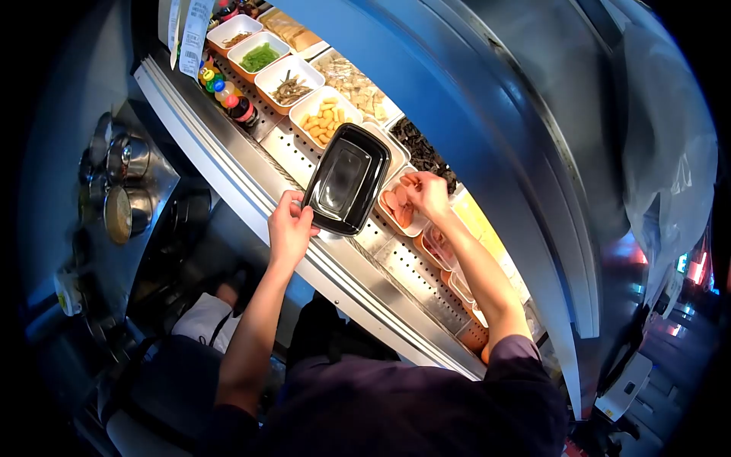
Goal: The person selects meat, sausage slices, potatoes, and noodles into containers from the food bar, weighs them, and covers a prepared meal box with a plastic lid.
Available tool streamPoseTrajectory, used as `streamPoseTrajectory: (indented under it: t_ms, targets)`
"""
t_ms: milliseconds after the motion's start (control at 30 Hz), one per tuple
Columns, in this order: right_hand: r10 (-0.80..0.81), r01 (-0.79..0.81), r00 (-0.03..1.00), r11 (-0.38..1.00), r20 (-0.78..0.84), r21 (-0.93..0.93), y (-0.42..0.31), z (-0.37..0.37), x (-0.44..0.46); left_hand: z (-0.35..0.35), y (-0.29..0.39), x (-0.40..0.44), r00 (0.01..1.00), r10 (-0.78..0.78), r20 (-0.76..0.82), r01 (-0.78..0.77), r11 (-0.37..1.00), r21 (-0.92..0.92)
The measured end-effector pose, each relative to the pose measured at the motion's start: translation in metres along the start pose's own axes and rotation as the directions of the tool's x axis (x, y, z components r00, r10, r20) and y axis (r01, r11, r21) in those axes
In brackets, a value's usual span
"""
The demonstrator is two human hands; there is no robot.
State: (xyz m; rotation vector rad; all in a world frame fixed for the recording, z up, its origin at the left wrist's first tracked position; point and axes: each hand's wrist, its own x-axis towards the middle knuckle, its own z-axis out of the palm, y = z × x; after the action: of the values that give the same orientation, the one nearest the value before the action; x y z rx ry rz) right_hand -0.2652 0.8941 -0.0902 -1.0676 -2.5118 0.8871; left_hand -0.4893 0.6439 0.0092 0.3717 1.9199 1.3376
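Observation:
My left hand [292,227] grips the near-left edge of a black plastic food container [344,183]. The container is tilted toward me, and nothing shows inside it. To its right, my right hand [429,195] reaches into a white tub [413,228] of pink sausage slices [396,204]. Its fingers are pinched together on the slices at the tub's far side; how many they hold is hidden. Beyond the black container stands a white tub of yellow, finger-shaped pieces [324,120].
More tubs line the refrigerated counter, with green shreds [259,58] and brownish strips [290,89]. Dark fungus-like pieces [419,145] lie behind. Small bottles [242,109] stand at the left. A blue-lit lid [457,99] overhangs the counter. Metal pots [129,156] sit far left.

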Motion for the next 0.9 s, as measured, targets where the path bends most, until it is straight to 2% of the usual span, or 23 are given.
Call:
streamPoseTrajectory:
  t_ms: [33,67,133,233,300,333,367,400,433,500,600,667,700,733,767,833,867,900]
  targets:
    - [0.399,-0.432,0.899,0.876,0.183,0.212,-0.060,-0.043,-0.005,0.002,-0.003,0.002,1.000,0.027,0.009,-0.027,1.000,-0.005]
    - [0.286,-0.318,0.947,0.903,0.149,0.288,-0.066,-0.055,-0.011,0.006,-0.003,0.002,1.000,0.022,0.010,-0.022,1.000,-0.010]
    - [0.169,-0.337,0.929,0.755,0.330,0.562,-0.095,-0.079,-0.012,0.019,-0.005,-0.001,0.998,0.048,0.050,-0.047,0.999,-0.009]
    - [0.202,-0.375,0.916,0.738,0.347,0.561,-0.097,-0.083,0.003,0.029,-0.010,-0.001,0.998,0.017,0.058,-0.013,0.998,-0.066]
    - [0.333,-0.440,0.890,0.804,0.311,0.400,-0.064,-0.063,0.022,0.011,-0.012,0.002,1.000,-0.014,0.003,0.014,0.986,-0.167]
    - [0.389,-0.471,0.850,0.864,0.357,0.181,-0.039,-0.038,0.022,0.006,-0.011,0.001,1.000,0.014,-0.021,-0.016,0.993,-0.113]
    - [0.121,-0.087,0.940,0.989,0.319,-0.118,0.020,0.012,0.017,0.001,-0.011,-0.001,1.000,-0.006,-0.022,0.003,0.994,-0.107]
    - [0.173,-0.166,0.884,0.985,0.435,-0.054,0.013,0.025,0.013,-0.002,-0.009,-0.001,0.999,-0.022,-0.025,0.020,0.995,-0.102]
    - [0.216,-0.159,0.892,0.972,0.397,-0.173,0.002,0.036,0.007,-0.004,-0.006,-0.003,1.000,-0.018,-0.024,0.015,0.995,-0.099]
    - [0.256,-0.155,0.898,0.945,0.357,-0.287,-0.009,0.042,0.004,-0.011,-0.003,-0.005,0.997,-0.067,-0.024,0.063,0.987,-0.145]
    - [0.322,-0.298,0.857,0.947,0.402,-0.124,-0.013,0.022,0.002,-0.016,-0.008,-0.007,0.995,-0.093,-0.028,0.085,0.973,-0.213]
    - [0.218,-0.232,0.936,0.972,0.277,0.019,-0.017,-0.006,-0.001,-0.014,-0.012,-0.007,0.997,-0.070,-0.028,0.065,0.986,-0.153]
    - [0.233,-0.272,0.947,0.947,0.221,0.168,-0.011,-0.008,-0.005,-0.011,-0.012,-0.006,0.999,-0.050,-0.020,0.047,0.990,-0.135]
    - [0.266,-0.360,0.922,0.855,0.280,0.374,-0.054,-0.039,-0.002,-0.006,-0.012,-0.007,0.999,-0.035,-0.014,0.033,0.992,-0.119]
    - [0.227,-0.362,0.918,0.815,0.326,0.452,-0.076,-0.055,0.001,-0.001,-0.012,-0.007,1.000,-0.027,0.011,0.028,0.988,-0.153]
    - [0.084,-0.380,0.866,0.752,0.493,0.539,-0.124,-0.094,0.014,0.011,-0.011,-0.007,0.997,-0.054,0.050,0.062,0.982,-0.177]
    - [0.091,-0.380,0.869,0.752,0.486,0.539,-0.114,-0.093,0.020,0.016,-0.008,-0.007,0.995,-0.074,0.060,0.085,0.976,-0.198]
    - [0.178,-0.450,0.866,0.683,0.467,0.576,-0.095,-0.087,0.031,0.016,-0.009,-0.006,0.995,-0.070,0.067,0.082,0.977,-0.199]
